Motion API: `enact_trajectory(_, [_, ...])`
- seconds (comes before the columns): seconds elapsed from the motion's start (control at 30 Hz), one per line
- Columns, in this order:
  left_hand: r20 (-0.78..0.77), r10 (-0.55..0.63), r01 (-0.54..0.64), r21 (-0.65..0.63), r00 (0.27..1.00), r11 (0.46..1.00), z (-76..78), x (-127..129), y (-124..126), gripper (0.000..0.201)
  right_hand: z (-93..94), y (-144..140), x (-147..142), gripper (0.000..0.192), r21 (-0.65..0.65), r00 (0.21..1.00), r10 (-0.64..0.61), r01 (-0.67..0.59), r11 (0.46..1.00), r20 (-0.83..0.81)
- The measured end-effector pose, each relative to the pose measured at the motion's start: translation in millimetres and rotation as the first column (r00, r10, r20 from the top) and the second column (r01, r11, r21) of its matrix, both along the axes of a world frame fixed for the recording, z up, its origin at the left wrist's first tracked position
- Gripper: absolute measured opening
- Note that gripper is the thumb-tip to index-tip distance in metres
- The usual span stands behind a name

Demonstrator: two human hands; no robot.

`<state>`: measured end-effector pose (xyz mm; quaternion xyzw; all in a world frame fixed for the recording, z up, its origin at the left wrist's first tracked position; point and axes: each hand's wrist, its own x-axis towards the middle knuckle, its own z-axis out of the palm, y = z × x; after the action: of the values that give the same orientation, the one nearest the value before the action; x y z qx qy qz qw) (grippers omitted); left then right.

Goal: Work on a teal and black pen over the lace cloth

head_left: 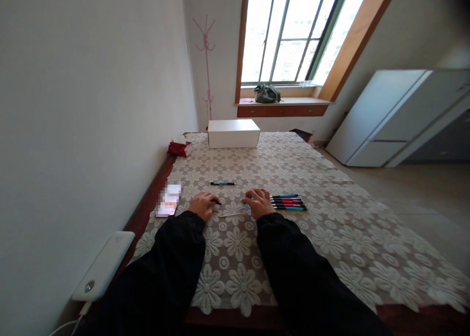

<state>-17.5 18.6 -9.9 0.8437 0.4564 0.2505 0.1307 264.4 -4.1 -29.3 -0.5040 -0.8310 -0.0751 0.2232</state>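
Observation:
My left hand (201, 205) rests low over the tablecloth, fingers closed on a short black pen part (216, 202) whose narrow end points right. Opposite it, my right hand (260, 204) pinches a teal pen part (245, 204), mostly hidden by the fingers. A thin whitish stick, like a pen refill (231, 214), lies between the hands on the cloth. Farther back lies a teal and black pen (223, 183), crosswise. Just right of my right hand, several pens (290, 202) in teal, red and black lie side by side.
A phone (169, 199) with a blurred screen lies left. Behind it sits a red packet (179, 149) of tissues. A white box (233, 134) stands at the far end of the floral tablecloth (238, 243). A white corded device (105, 265) is at the near left edge.

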Motion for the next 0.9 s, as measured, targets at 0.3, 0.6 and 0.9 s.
enact_trajectory(0.3, [-0.005, 0.001, -0.001, 0.027, 1.0, 1.0, 0.0, 0.3, -0.8, 0.022, -1.4, -1.1, -0.3, 0.042, 0.011, 1.0, -0.02, 0.02, 1.0, -0.001])
enact_trajectory(0.6, [-0.015, 0.035, -0.035, 0.02, 0.999, 0.999, -0.6, 1.4, -1.3, 0.02, -8.0, 1.4, -0.2, 0.027, -0.079, 0.995, -0.076, 0.071, 0.994, -0.062])
enact_trajectory(0.9, [0.019, -0.079, 0.077, 0.07, 0.997, 0.994, 10.4, 0.6, -7.4, 0.023, 2.2, -5.6, -5.3, 0.023, -0.011, 0.989, -0.026, 0.024, 1.0, -0.145])
